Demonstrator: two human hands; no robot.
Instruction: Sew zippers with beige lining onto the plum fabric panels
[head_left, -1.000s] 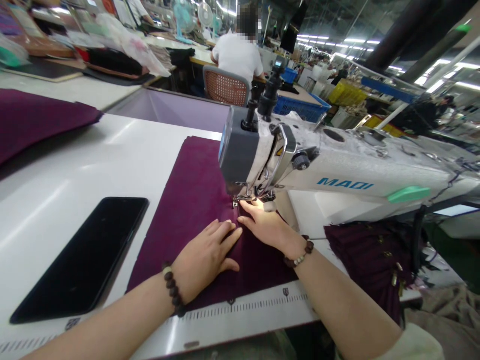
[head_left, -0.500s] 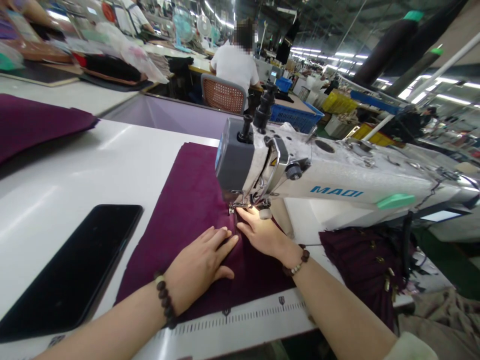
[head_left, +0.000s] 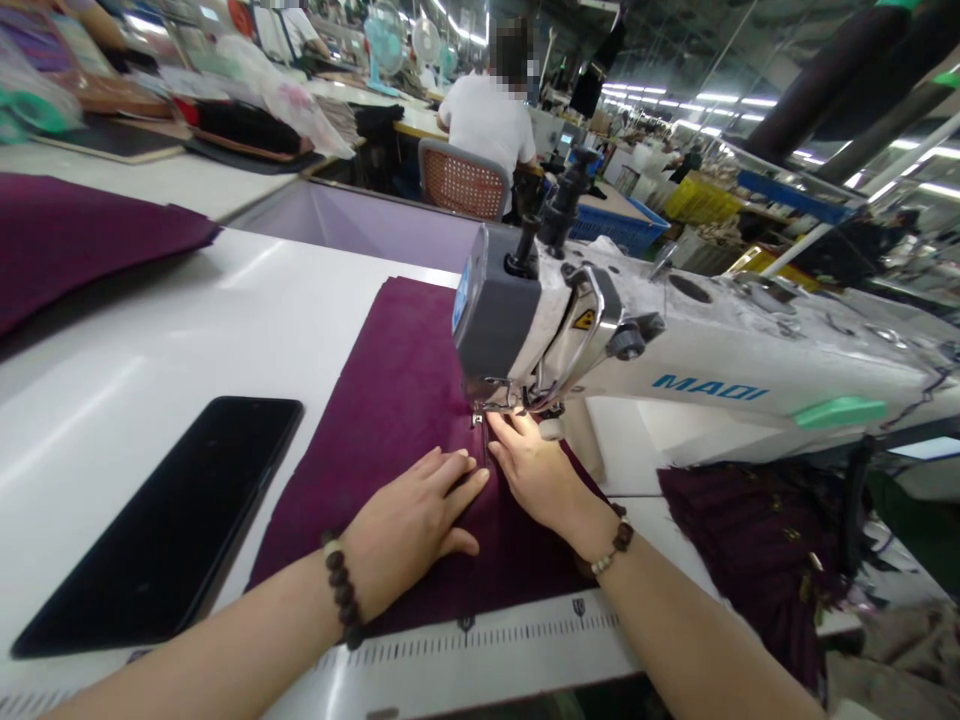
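A dark purple piece of fabric [head_left: 352,430] lies flat under the needle area of a white sewing machine [head_left: 675,350]. My left hand [head_left: 409,530] rests on it with fingers stretched out, left of and nearer than the presser foot [head_left: 477,418]. Close to the foot, my right hand [head_left: 544,475] lies on the cloth's right part, fingers extended and the fingertips lit by the machine's lamp. A narrow seam or slit line runs from the foot between my hands. Part of the fabric behind the machine head is hidden.
A black phone [head_left: 161,520] lies on the white table to the left. More purple fabric [head_left: 90,245] sits at the far left. Dark purple pieces with metal zipper pulls [head_left: 750,550] are heaped at right. A ruler strip [head_left: 525,632] marks the front edge. A person [head_left: 487,120] sits ahead.
The whole view has shifted, so the machine, table and phone appear further right. Both hands keep nearly the same places on the fabric beside the presser foot.
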